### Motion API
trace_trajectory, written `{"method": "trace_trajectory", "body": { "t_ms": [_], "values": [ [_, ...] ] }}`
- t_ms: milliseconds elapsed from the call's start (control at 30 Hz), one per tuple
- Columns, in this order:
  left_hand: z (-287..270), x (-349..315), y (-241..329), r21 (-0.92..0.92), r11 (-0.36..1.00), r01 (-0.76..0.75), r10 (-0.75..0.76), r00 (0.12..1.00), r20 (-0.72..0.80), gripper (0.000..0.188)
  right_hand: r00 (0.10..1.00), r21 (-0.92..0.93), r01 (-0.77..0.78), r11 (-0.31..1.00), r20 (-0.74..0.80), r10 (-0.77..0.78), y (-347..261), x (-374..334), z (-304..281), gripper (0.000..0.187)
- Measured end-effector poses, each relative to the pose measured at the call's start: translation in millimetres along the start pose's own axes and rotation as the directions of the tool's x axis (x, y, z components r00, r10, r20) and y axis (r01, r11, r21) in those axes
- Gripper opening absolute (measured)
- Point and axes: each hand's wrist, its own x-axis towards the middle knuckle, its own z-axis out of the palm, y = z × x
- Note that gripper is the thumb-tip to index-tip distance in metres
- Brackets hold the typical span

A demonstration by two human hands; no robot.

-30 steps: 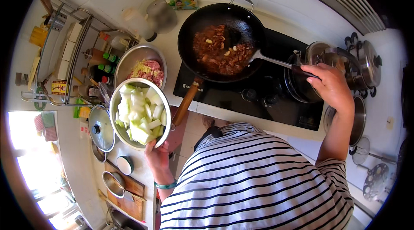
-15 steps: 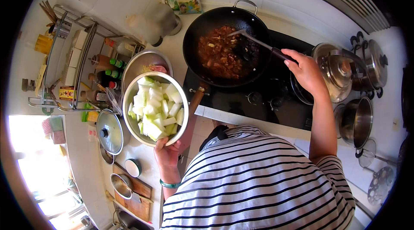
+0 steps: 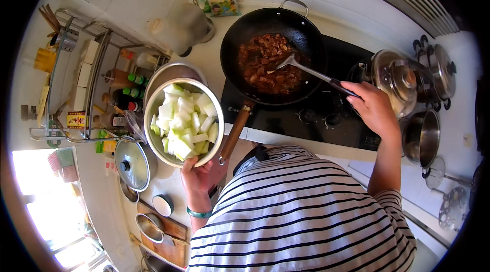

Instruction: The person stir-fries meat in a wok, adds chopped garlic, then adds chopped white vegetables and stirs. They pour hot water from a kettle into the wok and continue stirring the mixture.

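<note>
My left hand (image 3: 199, 177) grips the near rim of a steel bowl (image 3: 185, 122) full of pale green-white vegetable chunks, held above the counter to the left of the wok. My right hand (image 3: 373, 108) holds the dark handle of a metal spatula (image 3: 306, 70) whose blade rests in the black wok (image 3: 273, 55). The wok holds browned meat pieces in sauce and sits on a black cooktop (image 3: 326, 111). Its wooden handle (image 3: 236, 131) points toward me.
A second steel bowl (image 3: 171, 71) sits behind the held one. A wire rack (image 3: 84, 83) with bottles and jars stands at the left. Lidded steel pots (image 3: 403, 80) and an open pot (image 3: 422, 137) sit at the right. A pot lid (image 3: 131, 164) and small dishes lie near left.
The bowl of vegetables has risen and moved right, closer to the wok. My right hand has swung the spatula from the wok's right side into its middle.
</note>
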Motion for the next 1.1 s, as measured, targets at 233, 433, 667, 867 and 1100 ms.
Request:
{"method": "trace_trajectory", "body": {
  "t_ms": [233, 433, 667, 867, 1100],
  "values": [
    [-1, 13, 6, 0.051, 0.999, 0.015, -0.016, 1.000, 0.021, 0.041, 0.997, -0.120, 0.067, 0.990, -0.021, -0.070, -3, -9, 40, 0.031],
    [3, 14, 13, 0.093, 0.996, 0.014, -0.020, 0.998, 0.062, 0.041, 0.994, 0.050, -0.047, 0.998, -0.096, 0.052, 8, 4, 56, 0.030],
    [4, 22, 16, 0.115, 0.992, 0.052, -0.061, 0.995, 0.075, 0.042, 0.998, 0.006, -0.057, 0.998, 0.027, 0.057, -2, 0, 64, 0.028],
    [2, 20, 13, 0.104, 0.993, 0.047, -0.056, 0.994, 0.090, 0.042, 0.995, 0.115, -0.074, 0.991, -0.052, 0.080, 14, -9, 44, 0.032],
    [4, 20, 13, 0.123, 0.990, 0.071, -0.084, 0.991, 0.104, 0.042, 0.991, 0.101, -0.046, 0.994, -0.120, 0.058, 16, 23, 96, 0.029]
  ]
}}
